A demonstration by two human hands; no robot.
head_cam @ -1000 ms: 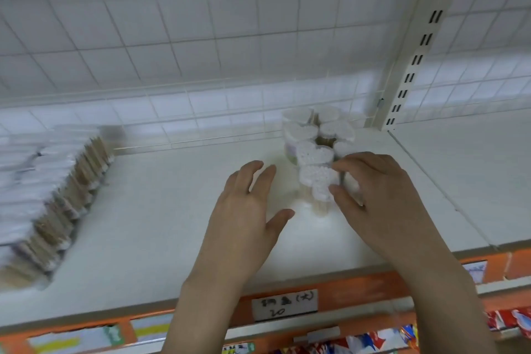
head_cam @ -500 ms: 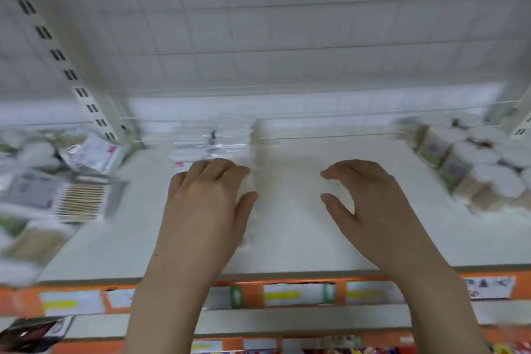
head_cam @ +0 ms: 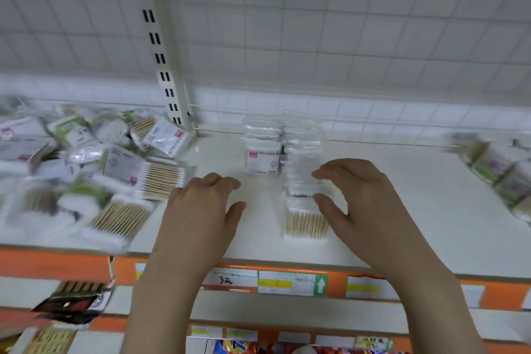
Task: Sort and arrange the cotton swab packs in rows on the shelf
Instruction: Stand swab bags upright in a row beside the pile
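Two rows of clear cotton swab packs stand on the white shelf (head_cam: pixel 402 233): a short left row (head_cam: pixel 263 149) and a longer right row (head_cam: pixel 304 181) that reaches toward me. My right hand (head_cam: pixel 359 204) hovers at the right side of the longer row, fingers loosely curved, holding nothing. To the left of the rows my left hand (head_cam: pixel 201 210) is over bare shelf, fingers relaxed and empty. A loose heap of swab packs (head_cam: pixel 94 175) lies on the shelf at the left.
A slotted upright post (head_cam: pixel 163 57) rises behind the heap. Heart-shaped swab tubs (head_cam: pixel 502 175) sit at the far right, blurred. The shelf's orange front strip (head_cam: pixel 339 284) carries price labels. Lower shelves with other goods show below.
The view has swung left from the swab tubs to the pack rows and the heap. Both hands left the tubs and now hover by the rows, empty.
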